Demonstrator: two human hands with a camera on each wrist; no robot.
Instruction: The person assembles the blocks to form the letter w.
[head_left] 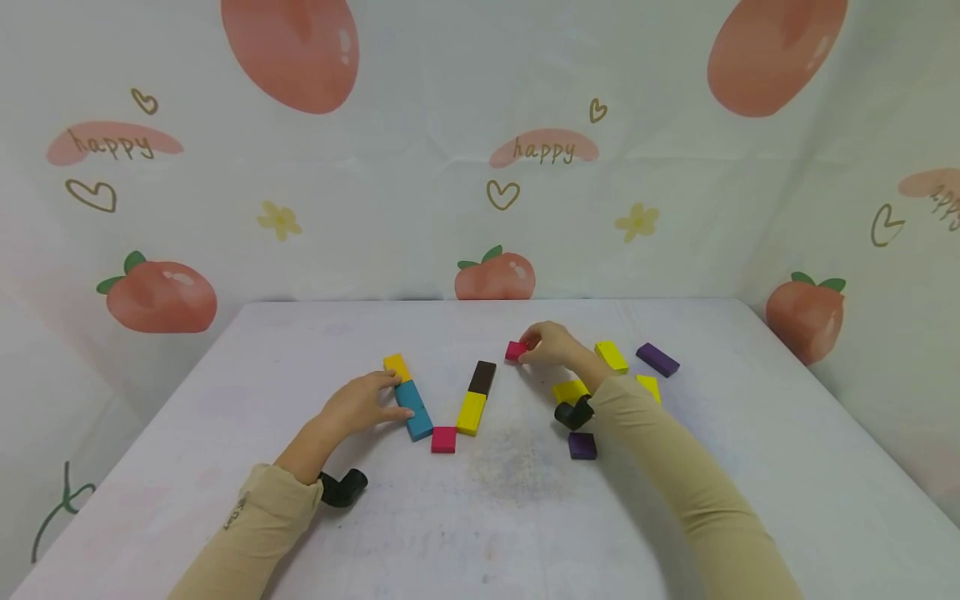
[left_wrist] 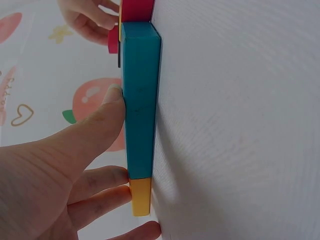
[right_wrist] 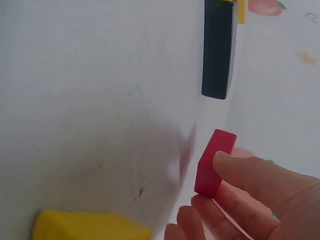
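My left hand (head_left: 362,404) rests its thumb and fingertips on a blue block (head_left: 414,411) and the orange block (head_left: 397,367) at its far end. In the left wrist view the thumb lies against the side of the blue block (left_wrist: 141,100). With thumb and fingers my right hand (head_left: 552,344) pinches a small red block (right_wrist: 215,164), held just off the table beyond the black block (head_left: 482,378). A yellow block (head_left: 471,414) joins the black one end to end. Another red block (head_left: 443,440) lies between the near ends of the two slanting rows.
Around the right forearm lie yellow blocks (head_left: 611,357) and purple blocks (head_left: 657,360), one purple block (head_left: 582,446) being nearer. A dark wrist camera (head_left: 344,488) sits under the left wrist. Behind the white table (head_left: 480,533) hangs a printed cloth (head_left: 420,225).
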